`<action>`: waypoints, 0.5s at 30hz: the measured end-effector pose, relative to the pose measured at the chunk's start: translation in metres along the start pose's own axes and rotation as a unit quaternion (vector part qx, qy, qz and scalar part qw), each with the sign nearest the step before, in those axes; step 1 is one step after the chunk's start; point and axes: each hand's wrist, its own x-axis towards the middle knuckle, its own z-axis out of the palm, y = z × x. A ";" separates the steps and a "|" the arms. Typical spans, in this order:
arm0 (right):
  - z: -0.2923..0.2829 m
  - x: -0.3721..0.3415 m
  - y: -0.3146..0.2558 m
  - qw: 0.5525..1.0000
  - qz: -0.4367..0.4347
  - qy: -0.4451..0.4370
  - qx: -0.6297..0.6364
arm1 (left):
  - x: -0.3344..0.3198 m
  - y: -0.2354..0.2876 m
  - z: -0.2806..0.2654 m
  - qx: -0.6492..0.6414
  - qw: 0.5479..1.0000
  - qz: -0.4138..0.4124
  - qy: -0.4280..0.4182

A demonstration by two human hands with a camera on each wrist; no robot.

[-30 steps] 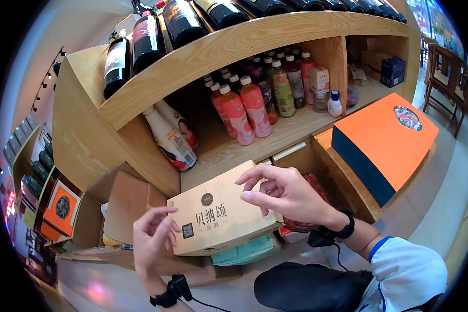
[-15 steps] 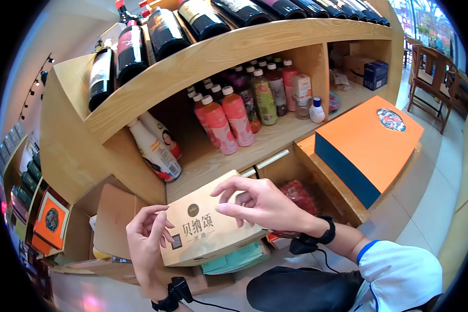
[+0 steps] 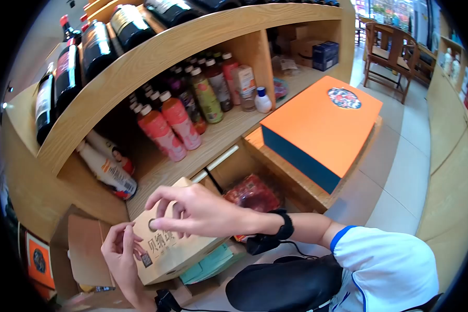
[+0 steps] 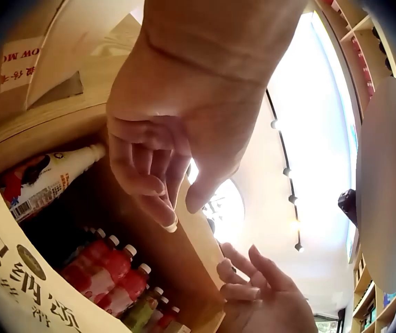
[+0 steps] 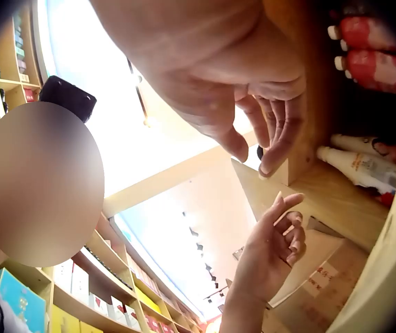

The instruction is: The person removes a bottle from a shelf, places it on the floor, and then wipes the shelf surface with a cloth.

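Note:
A tan cardboard carton (image 3: 180, 255) with dark printed characters and a round emblem sits tilted in front of the person. Above its face hovers the right hand (image 3: 195, 210), fingers loosely bent. At the carton's left end is the left hand (image 3: 120, 257), its fingertips close to the printed square code. Nothing shows between the fingers of the left hand (image 4: 177, 132) in the left wrist view. The right hand (image 5: 232, 76) is likewise bare in the right wrist view, thumb apart from the fingers. Light green packets (image 3: 208, 262) lie under the carton.
A large orange box (image 3: 317, 122) stands on an open drawer at the right. Pink drink bottles (image 3: 164, 132) and white bottles (image 3: 109, 171) fill the wooden shelf behind, with wine bottles (image 3: 96, 49) above. An open cardboard box (image 3: 91, 249) is at the left. Red wrapped goods (image 3: 252, 192) lie in the drawer.
The head view has turned to the right, so the shelf and carton sit farther left. Both hands stay over the carton, with the right hand now nearer the left one.

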 end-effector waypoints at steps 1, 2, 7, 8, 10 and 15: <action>0.000 0.000 -0.003 1.000 -0.010 -0.002 0.000 | 0.001 -0.004 0.000 -0.006 1.000 0.003 -0.010; 0.000 0.001 -0.003 1.000 -0.012 0.002 -0.003 | 0.003 -0.006 0.000 -0.004 1.000 -0.001 -0.015; 0.000 0.009 -0.002 1.000 -0.019 0.007 -0.009 | 0.004 -0.013 0.003 0.002 1.000 -0.027 -0.011; 0.001 0.011 -0.003 0.999 -0.036 0.006 -0.016 | 0.004 -0.014 0.003 -0.005 1.000 -0.027 -0.001; 0.002 0.015 -0.003 0.998 -0.055 0.001 -0.019 | 0.009 -0.019 0.002 -0.006 1.000 -0.022 0.003; 0.007 0.032 -0.004 0.994 -0.099 0.017 -0.048 | 0.010 -0.018 0.001 0.022 0.999 -0.025 0.030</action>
